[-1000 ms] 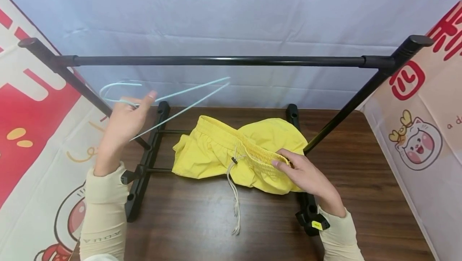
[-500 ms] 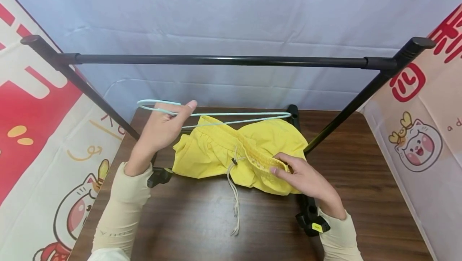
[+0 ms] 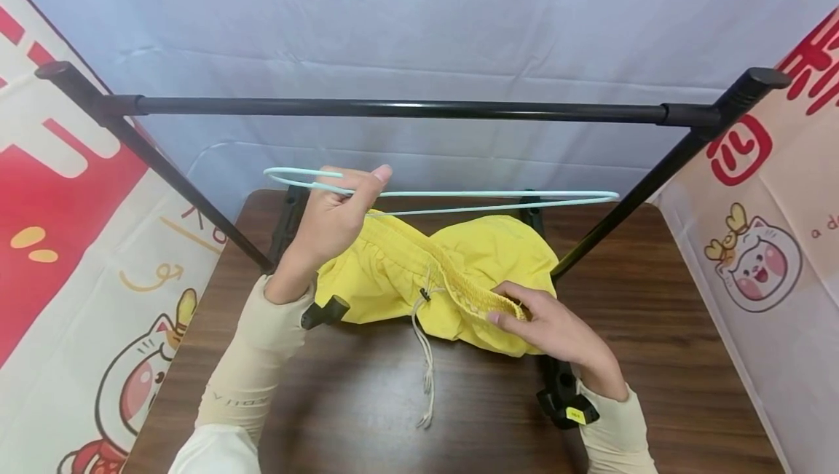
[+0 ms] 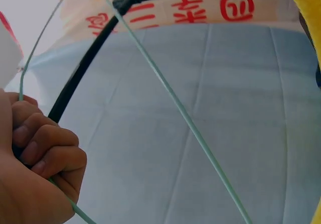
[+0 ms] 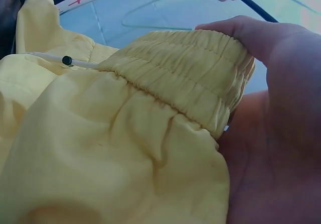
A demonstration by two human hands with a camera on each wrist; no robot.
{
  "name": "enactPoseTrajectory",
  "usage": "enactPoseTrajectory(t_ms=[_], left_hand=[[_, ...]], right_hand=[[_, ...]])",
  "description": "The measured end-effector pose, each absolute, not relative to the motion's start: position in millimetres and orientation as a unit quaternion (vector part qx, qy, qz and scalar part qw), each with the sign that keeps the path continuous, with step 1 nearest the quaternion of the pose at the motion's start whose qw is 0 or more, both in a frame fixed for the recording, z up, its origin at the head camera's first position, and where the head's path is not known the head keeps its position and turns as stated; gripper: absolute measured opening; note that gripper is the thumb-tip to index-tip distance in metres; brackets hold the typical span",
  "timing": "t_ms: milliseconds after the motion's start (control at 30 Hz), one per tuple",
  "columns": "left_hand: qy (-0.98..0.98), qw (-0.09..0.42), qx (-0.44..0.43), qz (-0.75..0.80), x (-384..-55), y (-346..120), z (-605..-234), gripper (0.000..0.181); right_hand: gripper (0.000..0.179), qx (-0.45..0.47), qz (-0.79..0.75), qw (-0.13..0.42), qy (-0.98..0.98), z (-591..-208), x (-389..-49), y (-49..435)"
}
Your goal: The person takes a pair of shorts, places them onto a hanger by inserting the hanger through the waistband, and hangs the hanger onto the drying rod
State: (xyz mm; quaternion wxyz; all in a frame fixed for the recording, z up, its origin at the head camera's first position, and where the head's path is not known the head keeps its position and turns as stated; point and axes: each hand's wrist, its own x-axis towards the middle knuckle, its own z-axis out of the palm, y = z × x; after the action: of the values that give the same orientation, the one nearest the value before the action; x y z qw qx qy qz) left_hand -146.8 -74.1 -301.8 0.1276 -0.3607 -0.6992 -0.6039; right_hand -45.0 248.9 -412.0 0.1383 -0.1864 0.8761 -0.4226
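Note:
Yellow shorts (image 3: 387, 281) with an elastic waistband and a pale drawstring (image 3: 427, 372) lie across the base of the rack. My right hand (image 3: 557, 325) holds the right end of the waistband (image 5: 175, 68), thumb on the near side and fingers partly hidden by the cloth. In my left hand (image 3: 334, 215) is a thin light-blue clothes hanger (image 3: 498, 194), gripped just below its hook with the fingers curled round it. The hanger is above the far edge of the shorts, its long end pointing right. In the left wrist view the curled fingers (image 4: 55, 143) show clearly.
A black rack's top bar (image 3: 406, 108) spans the view above both hands. Its slanted posts (image 3: 629, 201) stand at either side, on black feet (image 3: 560, 386) on the brown wooden table (image 3: 682, 357). A pale cloth backdrop (image 3: 419, 22) hangs behind, with printed panels left and right.
My left hand has moved right and carried the hanger over the shorts; the hanger has turned from slanting upward to nearly level. The right hand has barely moved on the waistband.

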Motion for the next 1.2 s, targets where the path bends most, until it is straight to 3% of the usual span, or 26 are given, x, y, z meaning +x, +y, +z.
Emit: enactPoseTrajectory(t_ms=[333, 667, 900, 1200], left_hand=[[-0.586, 0.089, -0.423, -0.686, -152, -45, -303, 0.052], [-0.609, -0.015, -0.440, -0.660, -174, -35, -330, 0.054], [-0.657, -0.098, -0.397, -0.633, -180, -44, -330, 0.063], [-0.808, -0.190, -0.305, -0.467, -177, -51, -343, 0.065]], right_hand=[[0.020, -0.201, -0.426, 0.148, 0.870, -412, -45, 249], [0.024, -0.198, -0.422, 0.166, 0.869, -410, -46, 249], [0.023, -0.193, -0.426, 0.161, 0.869, -410, -46, 252], [0.028, -0.164, -0.389, 0.105, 0.900, -407, -42, 258]])
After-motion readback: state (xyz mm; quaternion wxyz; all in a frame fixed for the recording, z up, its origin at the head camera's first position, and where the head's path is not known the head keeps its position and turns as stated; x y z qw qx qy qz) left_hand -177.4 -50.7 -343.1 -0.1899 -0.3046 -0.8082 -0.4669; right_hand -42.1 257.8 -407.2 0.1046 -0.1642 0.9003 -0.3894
